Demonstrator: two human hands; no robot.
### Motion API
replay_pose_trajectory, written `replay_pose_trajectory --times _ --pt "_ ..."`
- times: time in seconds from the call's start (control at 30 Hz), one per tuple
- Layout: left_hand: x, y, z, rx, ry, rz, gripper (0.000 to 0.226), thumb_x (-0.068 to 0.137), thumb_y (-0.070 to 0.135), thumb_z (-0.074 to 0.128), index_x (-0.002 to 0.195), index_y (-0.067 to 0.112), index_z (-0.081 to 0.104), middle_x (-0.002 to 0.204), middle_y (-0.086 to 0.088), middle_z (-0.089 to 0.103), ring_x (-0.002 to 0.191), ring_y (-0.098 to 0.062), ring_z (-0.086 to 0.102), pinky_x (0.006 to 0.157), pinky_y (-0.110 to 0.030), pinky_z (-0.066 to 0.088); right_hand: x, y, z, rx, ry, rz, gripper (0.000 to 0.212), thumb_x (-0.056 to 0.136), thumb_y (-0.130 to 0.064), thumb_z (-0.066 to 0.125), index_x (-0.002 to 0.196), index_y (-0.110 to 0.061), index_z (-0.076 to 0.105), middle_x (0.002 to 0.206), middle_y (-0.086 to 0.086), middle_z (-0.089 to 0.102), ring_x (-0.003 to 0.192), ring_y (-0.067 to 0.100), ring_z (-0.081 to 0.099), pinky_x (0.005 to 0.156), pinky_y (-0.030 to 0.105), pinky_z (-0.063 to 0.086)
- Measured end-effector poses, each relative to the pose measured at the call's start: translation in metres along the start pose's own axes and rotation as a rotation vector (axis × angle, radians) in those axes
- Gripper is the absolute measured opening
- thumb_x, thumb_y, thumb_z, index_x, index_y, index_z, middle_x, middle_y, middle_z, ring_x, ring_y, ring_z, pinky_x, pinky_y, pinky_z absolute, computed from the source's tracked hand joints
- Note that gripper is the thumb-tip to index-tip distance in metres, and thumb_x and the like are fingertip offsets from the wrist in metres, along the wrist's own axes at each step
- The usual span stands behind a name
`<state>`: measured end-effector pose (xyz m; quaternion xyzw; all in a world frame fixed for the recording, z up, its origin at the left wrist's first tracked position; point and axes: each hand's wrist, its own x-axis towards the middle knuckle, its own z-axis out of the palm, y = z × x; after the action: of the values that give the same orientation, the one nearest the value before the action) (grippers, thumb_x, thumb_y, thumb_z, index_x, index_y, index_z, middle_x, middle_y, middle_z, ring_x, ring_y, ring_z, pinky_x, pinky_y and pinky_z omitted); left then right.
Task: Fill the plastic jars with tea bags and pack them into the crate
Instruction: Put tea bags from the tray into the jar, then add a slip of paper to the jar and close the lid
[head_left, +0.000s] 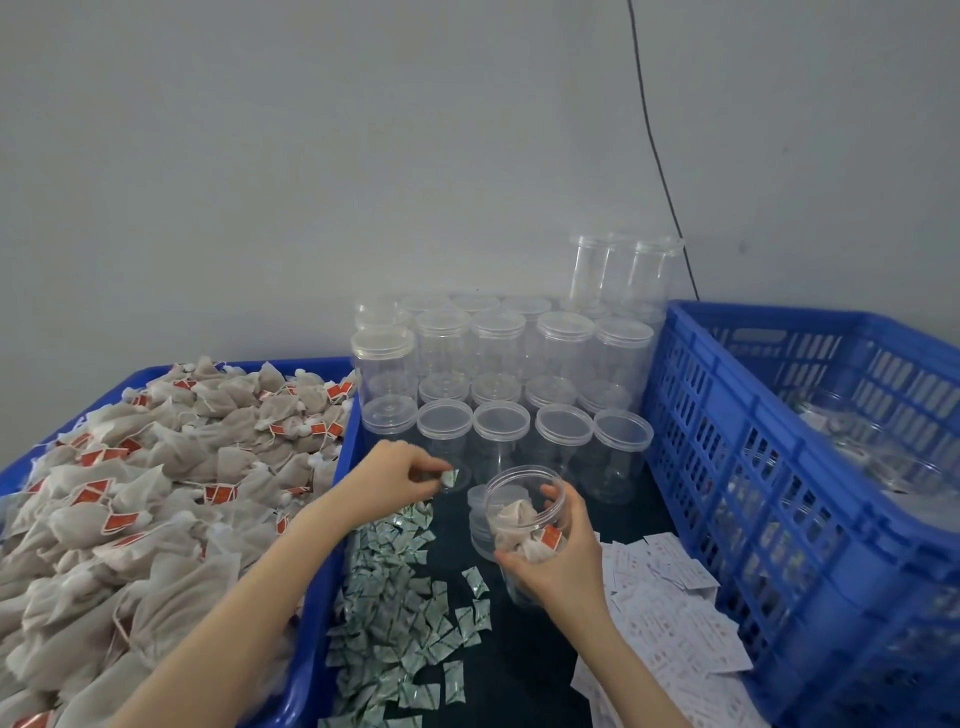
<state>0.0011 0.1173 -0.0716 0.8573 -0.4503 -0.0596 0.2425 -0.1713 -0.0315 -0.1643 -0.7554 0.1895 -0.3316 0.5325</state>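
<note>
My right hand (563, 558) grips an open clear plastic jar (524, 512), tilted toward me, with a few tea bags inside. My left hand (402, 465) pinches one small green-and-white sachet (450, 478) just left of the jar's mouth. A heap of beige tea bags (156, 493) with red tags fills the blue tray (332, 519) on the left. The blue slatted crate (753, 467) stands at the right and holds filled jars (883, 457).
Several lidded empty jars (498, 374) stand in rows against the wall behind my hands. Loose green sachets (400, 613) lie on the dark table between my forearms. White paper slips (670, 608) are piled beside the crate. A black cable (660, 156) runs down the wall.
</note>
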Motion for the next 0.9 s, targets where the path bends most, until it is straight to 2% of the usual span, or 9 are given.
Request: replay_pose_trajectory --times 0.1,0.17,0.27,0.4,0.47,0.6,0.7,0.83,0.9 --pt "-0.003 0.026 -0.012 -0.066 0.045 0.100 0.026 0.086 0.023 0.066 0.111 0.028 0.071 0.066 0.025 0.061 0.062 0.013 0.054 0.060 -0.004 0.042 -0.002 0.001 0.004 -0.011 -0.006 0.007 0.089 0.046 -0.038 0.088 0.121 -0.053 0.043 0.123 -0.023 0.056 0.105 -0.015 0.055 0.077 0.003 0.046" --pt "-0.004 0.047 -0.011 -0.006 -0.035 0.162 0.027 0.086 0.023 0.066 0.112 0.030 0.069 0.080 0.024 0.064 0.071 0.012 0.057 0.068 -0.007 0.045 -0.003 0.001 0.006 -0.014 -0.007 0.002 0.091 0.044 -0.043 0.086 0.124 -0.051 0.043 0.123 -0.023 0.057 0.107 -0.012 0.056 0.079 0.004 0.047" --pt "-0.002 0.071 -0.002 0.181 -0.129 0.176 0.024 0.086 0.026 0.062 0.109 0.033 0.058 0.097 0.018 0.067 0.085 -0.001 0.059 0.076 -0.026 0.051 -0.004 -0.001 0.006 -0.024 -0.018 -0.009 0.092 0.046 -0.047 0.087 0.125 -0.056 0.041 0.121 -0.028 0.057 0.110 -0.010 0.055 0.083 0.004 0.045" --pt "0.006 0.089 0.011 0.352 -0.229 0.191 0.013 0.086 0.025 0.062 0.094 0.032 0.069 0.102 0.011 0.067 0.096 -0.013 0.061 0.074 -0.027 0.048 -0.008 -0.002 0.000 -0.021 -0.045 -0.012 0.097 0.046 -0.046 0.087 0.131 -0.047 0.041 0.122 -0.026 0.058 0.112 -0.008 0.056 0.087 0.006 0.046" --pt "0.009 0.095 0.017 0.437 -0.284 0.178 0.018 0.087 0.026 0.060 0.098 0.034 0.072 0.106 0.006 0.067 0.097 -0.018 0.062 0.075 -0.030 0.050 -0.012 -0.001 -0.003 -0.010 -0.062 -0.007 0.098 0.045 -0.044 0.088 0.131 -0.043 0.042 0.121 -0.023 0.060 0.111 -0.006 0.058 0.087 0.010 0.049" --pt "0.012 0.101 0.027 0.555 -0.319 0.224 0.025 0.091 0.024 0.055 0.106 0.036 0.071 0.106 0.001 0.068 0.093 -0.022 0.063 0.068 -0.028 0.045 -0.015 0.002 -0.011 0.002 -0.054 -0.016 0.091 0.046 -0.042 0.087 0.123 -0.055 0.041 0.119 -0.033 0.057 0.109 -0.006 0.059 0.082 0.007 0.048" --pt "0.015 0.103 0.027 0.504 -0.274 0.266 0.024 0.092 0.027 0.054 0.106 0.036 0.071 0.107 0.005 0.068 0.095 -0.019 0.063 0.071 -0.030 0.048 -0.014 0.002 -0.019 0.011 -0.038 -0.017 0.091 0.045 -0.042 0.087 0.119 -0.063 0.039 0.119 -0.033 0.056 0.110 -0.007 0.058 0.084 0.007 0.048" --pt "0.029 0.104 0.019 0.305 -0.107 0.242 0.021 0.093 0.026 0.056 0.109 0.033 0.069 0.106 0.012 0.069 0.092 -0.010 0.064 0.080 -0.034 0.055 -0.008 0.005 -0.037 0.057 0.019 0.008 0.093 0.044 -0.035 0.088 0.126 -0.047 0.045 0.126 -0.015 0.058 0.105 0.000 0.063 0.086 0.023 0.056" --pt "0.037 0.104 0.020 0.274 -0.026 0.198 0.021 0.093 0.025 0.054 0.108 0.030 0.069 0.105 0.010 0.069 0.092 -0.013 0.064 0.081 -0.038 0.055 -0.004 0.007 -0.051 0.046 0.056 0.005 0.093 0.048 -0.026 0.092 0.126 -0.046 0.046 0.125 -0.016 0.057 0.103 -0.003 0.063 0.082 0.018 0.055"
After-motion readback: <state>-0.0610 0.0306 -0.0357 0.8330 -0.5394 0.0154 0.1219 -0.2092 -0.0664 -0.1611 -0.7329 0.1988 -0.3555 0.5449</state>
